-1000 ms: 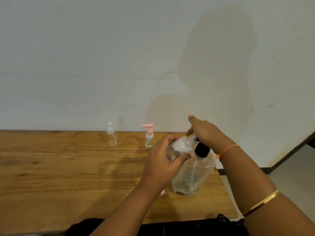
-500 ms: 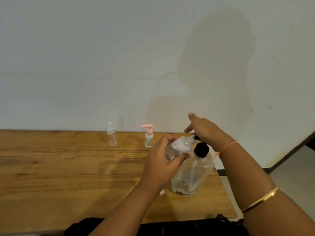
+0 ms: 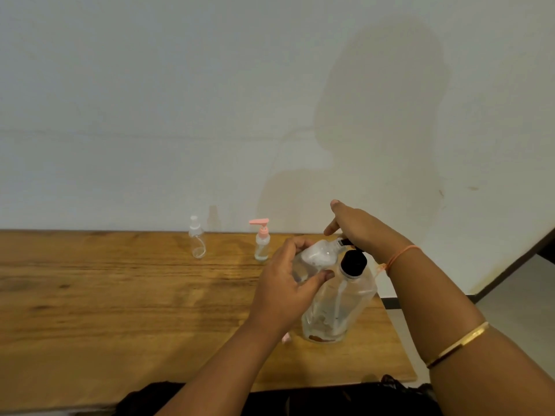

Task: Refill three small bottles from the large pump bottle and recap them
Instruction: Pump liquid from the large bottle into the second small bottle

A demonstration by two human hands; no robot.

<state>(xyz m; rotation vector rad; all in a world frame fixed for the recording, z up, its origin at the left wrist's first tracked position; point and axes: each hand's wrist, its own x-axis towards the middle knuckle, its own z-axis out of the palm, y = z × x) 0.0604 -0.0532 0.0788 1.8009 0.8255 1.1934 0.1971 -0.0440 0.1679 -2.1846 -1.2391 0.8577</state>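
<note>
Left hand [image 3: 282, 283]: grips tilted small bottle [image 3: 318, 255].
Right hand [image 3: 357, 226]: flat, pressing on pump bottle [image 3: 339, 307].
Risk: mouth slipping off nozzle [image 3: 345, 242], spill below left hand.

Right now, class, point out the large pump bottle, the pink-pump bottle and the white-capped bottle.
Large pump bottle [image 3: 351, 304]: head view, clear body below the black collar.
Pink-pump bottle [image 3: 262, 248]: head view, clear body.
White-capped bottle [image 3: 197, 244]: head view, clear body.

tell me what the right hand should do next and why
Probably press the pump down: the right hand rests over the top of the large pump bottle, and the left hand holds an uncapped small bottle tilted with its mouth at the black nozzle.
</note>
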